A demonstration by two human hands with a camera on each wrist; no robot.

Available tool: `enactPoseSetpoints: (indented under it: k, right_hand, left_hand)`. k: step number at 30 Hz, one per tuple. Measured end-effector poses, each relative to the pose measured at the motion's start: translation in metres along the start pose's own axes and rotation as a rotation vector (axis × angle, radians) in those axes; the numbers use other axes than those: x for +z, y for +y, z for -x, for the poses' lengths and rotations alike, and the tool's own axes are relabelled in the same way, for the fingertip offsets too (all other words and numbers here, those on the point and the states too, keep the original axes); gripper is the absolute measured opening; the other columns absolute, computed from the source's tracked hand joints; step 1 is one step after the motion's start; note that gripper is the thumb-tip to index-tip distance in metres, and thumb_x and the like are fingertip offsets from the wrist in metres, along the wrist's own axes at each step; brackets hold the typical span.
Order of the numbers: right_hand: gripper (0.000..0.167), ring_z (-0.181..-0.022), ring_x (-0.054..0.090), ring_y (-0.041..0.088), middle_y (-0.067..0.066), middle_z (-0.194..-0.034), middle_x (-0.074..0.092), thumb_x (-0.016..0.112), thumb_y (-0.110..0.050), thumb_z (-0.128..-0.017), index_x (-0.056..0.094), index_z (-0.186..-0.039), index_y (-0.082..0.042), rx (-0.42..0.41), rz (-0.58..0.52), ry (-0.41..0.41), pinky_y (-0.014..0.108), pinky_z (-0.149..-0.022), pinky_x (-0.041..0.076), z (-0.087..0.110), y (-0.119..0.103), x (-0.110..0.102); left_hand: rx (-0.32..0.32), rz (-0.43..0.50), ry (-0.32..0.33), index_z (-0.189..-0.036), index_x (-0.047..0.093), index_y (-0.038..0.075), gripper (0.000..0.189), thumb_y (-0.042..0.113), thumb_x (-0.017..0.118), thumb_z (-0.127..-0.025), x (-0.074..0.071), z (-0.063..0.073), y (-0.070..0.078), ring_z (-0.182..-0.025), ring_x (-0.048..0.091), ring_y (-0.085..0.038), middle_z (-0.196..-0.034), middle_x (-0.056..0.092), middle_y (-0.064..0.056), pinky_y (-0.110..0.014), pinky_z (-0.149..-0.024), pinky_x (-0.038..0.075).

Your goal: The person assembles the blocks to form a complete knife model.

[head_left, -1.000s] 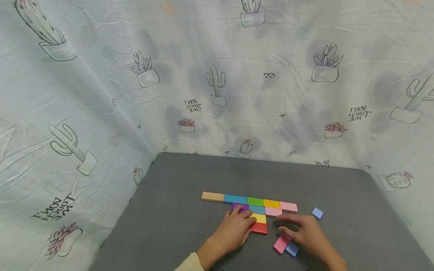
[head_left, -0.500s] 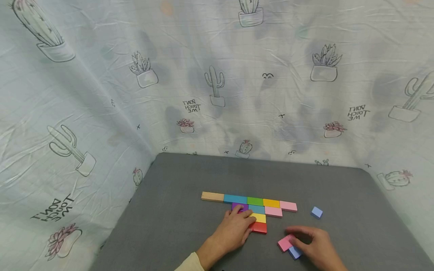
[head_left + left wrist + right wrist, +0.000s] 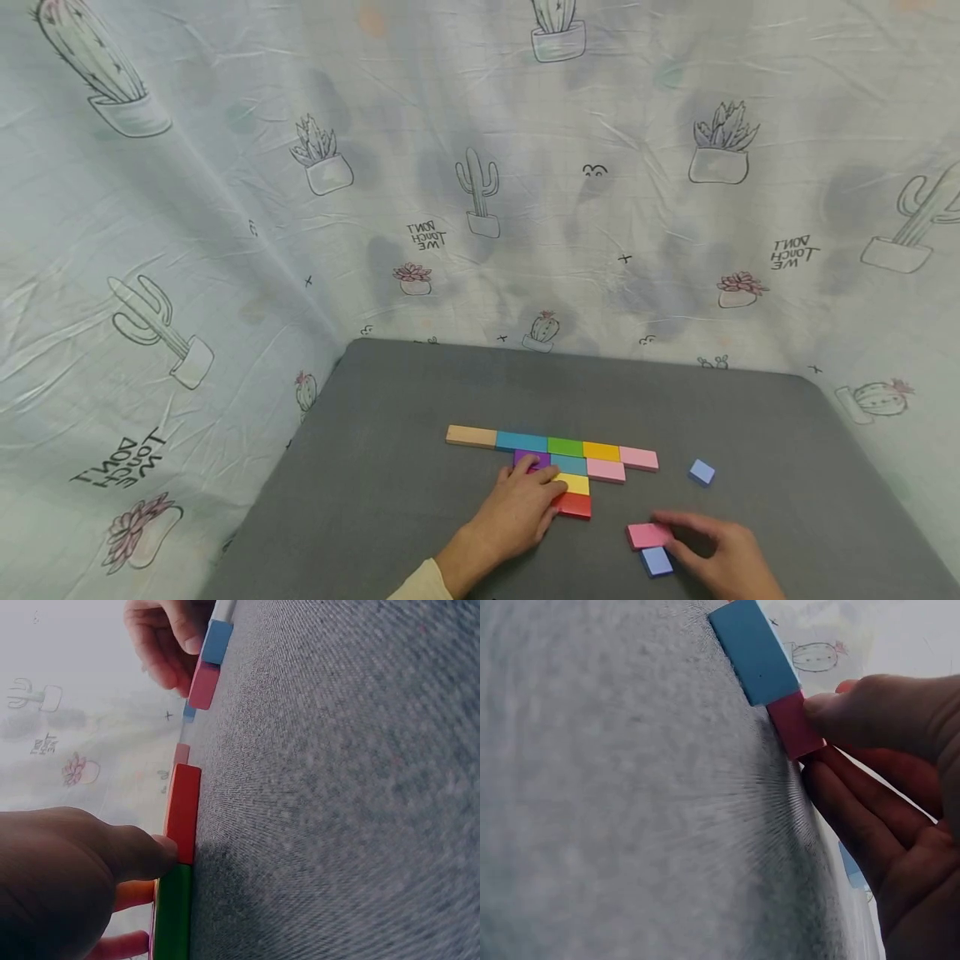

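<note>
My left hand (image 3: 517,508) rests over the left side of several flat coloured blocks laid in rows, its fingertips on the purple block (image 3: 531,458) and yellow block (image 3: 574,483). In the left wrist view, the thumb touches a red block (image 3: 183,814), beside a green block (image 3: 172,911) that my hand hides from the head view. To the right, my right hand (image 3: 723,550) pinches a pink block (image 3: 643,536) between thumb and fingers. A blue block (image 3: 657,562) lies against its near side. The right wrist view shows the thumb on the pink block's edge.
The far row runs from a tan block (image 3: 471,436) through blue, green and yellow to a pink one (image 3: 639,459). Alone at the right lies a small blue block (image 3: 702,472). The grey table (image 3: 405,383) meets a cactus-print cloth (image 3: 637,208) behind.
My right hand has moved right and nearer from the row's end to the loose pink block. That block and the blue one have turned and shifted right. My left hand stays put.
</note>
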State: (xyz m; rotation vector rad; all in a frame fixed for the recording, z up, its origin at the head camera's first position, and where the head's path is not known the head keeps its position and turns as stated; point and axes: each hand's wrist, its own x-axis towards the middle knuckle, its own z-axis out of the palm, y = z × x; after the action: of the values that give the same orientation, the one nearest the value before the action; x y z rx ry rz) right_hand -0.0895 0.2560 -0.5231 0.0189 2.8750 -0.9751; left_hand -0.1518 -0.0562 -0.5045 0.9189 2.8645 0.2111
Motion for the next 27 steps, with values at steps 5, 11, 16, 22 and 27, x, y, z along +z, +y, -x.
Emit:
enactPoseSetpoints:
  k: [5, 11, 16, 22, 27]
  right_hand:
    - [0.033, -0.102, 0.075, 0.009, -0.006, -0.116, 0.083, 0.094, -0.02, -0.086, 0.085, -0.118, -0.023, -0.009, 0.014, 0.026, 0.028, -0.09, 0.064, 0.003, 0.004, -0.001]
    - [0.031, -0.1, 0.077, 0.016, -0.001, -0.114, 0.084, 0.094, -0.021, -0.087, 0.086, -0.117, -0.02, 0.012, 0.057, 0.09, 0.038, -0.089, 0.066, 0.007, 0.008, -0.005]
    - [0.03, -0.101, 0.081, 0.026, 0.003, -0.109, 0.085, 0.094, -0.015, -0.085, 0.087, -0.114, -0.013, 0.003, 0.041, 0.167, 0.04, -0.086, 0.067, 0.007, 0.004, -0.008]
    - [0.028, -0.096, 0.081, 0.02, -0.002, -0.105, 0.084, 0.095, -0.012, -0.085, 0.087, -0.111, -0.016, -0.089, 0.038, 0.233, 0.04, -0.084, 0.067, 0.0, -0.009, -0.01]
    - [0.03, -0.095, 0.08, 0.016, -0.009, -0.103, 0.084, 0.095, -0.009, -0.084, 0.087, -0.109, -0.021, -0.192, 0.049, 0.286, 0.041, -0.083, 0.068, -0.01, -0.021, -0.006]
  left_hand:
    - [-0.003, -0.004, -0.004, -0.143, 0.072, 0.037, 0.038, 0.04, 0.073, -0.105, 0.0, 0.0, 0.0, -0.149, 0.049, -0.023, -0.157, 0.062, 0.013, -0.063, -0.11, 0.056]
    - [-0.003, 0.011, -0.011, -0.144, 0.072, 0.036, 0.038, 0.039, 0.072, -0.106, -0.002, 0.001, 0.001, -0.15, 0.049, -0.024, -0.157, 0.062, 0.012, -0.064, -0.11, 0.056]
    - [0.004, 0.016, -0.001, -0.142, 0.073, 0.035, 0.037, 0.037, 0.073, -0.105, -0.002, 0.002, 0.0, -0.149, 0.049, -0.024, -0.155, 0.063, 0.012, -0.063, -0.11, 0.056]
    - [0.014, 0.006, 0.025, -0.142, 0.073, 0.035, 0.036, 0.037, 0.073, -0.105, 0.001, 0.002, -0.001, -0.148, 0.05, -0.023, -0.156, 0.063, 0.012, -0.063, -0.109, 0.057]
    - [0.014, -0.005, 0.03, -0.141, 0.073, 0.035, 0.035, 0.038, 0.072, -0.106, 0.0, 0.002, 0.0, -0.147, 0.05, -0.023, -0.155, 0.063, 0.012, -0.062, -0.109, 0.057]
